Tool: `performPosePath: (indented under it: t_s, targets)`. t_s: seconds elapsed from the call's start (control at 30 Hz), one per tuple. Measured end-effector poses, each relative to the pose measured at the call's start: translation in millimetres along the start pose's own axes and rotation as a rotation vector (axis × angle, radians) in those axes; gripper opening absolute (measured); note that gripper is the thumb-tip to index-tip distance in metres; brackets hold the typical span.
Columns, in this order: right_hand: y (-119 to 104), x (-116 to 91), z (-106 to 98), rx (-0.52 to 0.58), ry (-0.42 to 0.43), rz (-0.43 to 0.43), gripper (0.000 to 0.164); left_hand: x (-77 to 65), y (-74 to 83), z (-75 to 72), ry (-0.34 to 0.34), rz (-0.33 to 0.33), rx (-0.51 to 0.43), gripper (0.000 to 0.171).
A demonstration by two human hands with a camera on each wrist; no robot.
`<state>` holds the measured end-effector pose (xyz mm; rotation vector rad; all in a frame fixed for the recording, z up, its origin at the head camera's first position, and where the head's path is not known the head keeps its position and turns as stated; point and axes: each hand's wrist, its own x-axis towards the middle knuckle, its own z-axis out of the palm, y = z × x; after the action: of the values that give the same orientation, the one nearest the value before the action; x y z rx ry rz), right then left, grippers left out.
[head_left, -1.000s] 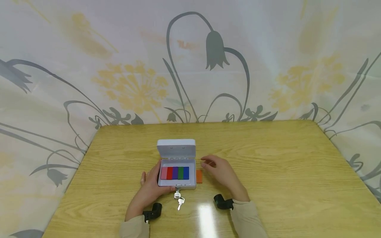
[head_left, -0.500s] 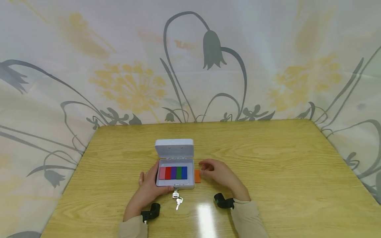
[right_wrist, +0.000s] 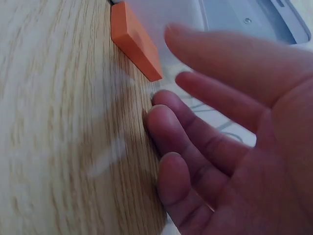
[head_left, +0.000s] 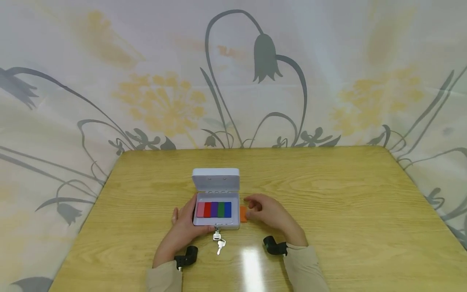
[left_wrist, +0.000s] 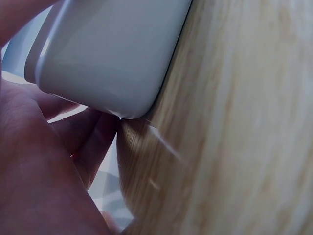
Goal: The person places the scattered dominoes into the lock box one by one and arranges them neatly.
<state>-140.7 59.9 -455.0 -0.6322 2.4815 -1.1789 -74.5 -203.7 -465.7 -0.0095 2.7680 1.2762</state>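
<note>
A white cash box (head_left: 233, 227) sits on the table with its lid (head_left: 216, 181) raised. My left hand (head_left: 185, 222) grips its left side, thumb along the front and fingers behind; the left wrist view shows the box's rounded corner (left_wrist: 117, 63) against that hand. A pink block (head_left: 201, 209), a red block, a purple one, a green one and a blue block (head_left: 228, 209) lie side by side inside. An orange block (head_left: 243, 214) lies against the box's right side. Beside it hovers my right hand (head_left: 269, 213), fingers loosely bent; the right wrist view shows a gap between thumb and block.
Two small keys (head_left: 221, 245) hang from the lock at the box's front and reach onto the tabletop. The wood-grain table (head_left: 346, 202) extends to both sides. Behind it hangs a flower-patterned cloth (head_left: 233, 81). Each wrist wears a black camera mount (head_left: 274, 246).
My right hand has come slightly nearer to me and closer to the orange block. The left hand keeps its grip on the cash box. The head view shifted a little.
</note>
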Motion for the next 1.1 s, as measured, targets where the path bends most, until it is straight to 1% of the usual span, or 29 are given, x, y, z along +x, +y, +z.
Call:
performPosePath:
  t_s: [0.13,0.27,0.4,0.57,0.77,0.93,1.1]
  targets:
    - [2,0,0,-0.062,-0.035,-0.031,0.045,0.4,0.5,0.8,0.002,0.002,0.01,0.11]
    - [1,1,1,-0.09,-0.057,-0.048,0.044,-0.2,0.8,0.5,0.0,-0.003,0.011,0.111]
    - [-1,2,3,-0.146,-0.059,-0.056,0.042,-0.4,1.2,0.1,-0.003,-0.009,0.009,0.112]
    - [-6,2,5,-0.24,-0.049,-0.051,0.046,-0.6,1.8,-0.2,-0.001,-0.012,0.012,0.112]
    - [-10,3,8,-0.323,-0.042,-0.041,0.049,-0.4,2.0,0.1,-0.015,-0.024,0.019,0.112]
    - [-12,4,10,-0.349,-0.024,-0.016,0.048,-0.2,2.4,-0.3,-0.014,-0.023,0.007,0.111]
    - [-15,4,9,-0.334,-0.029,0.008,0.047,-0.3,2.6,-0.6,-0.018,-0.019,0.005,0.111]
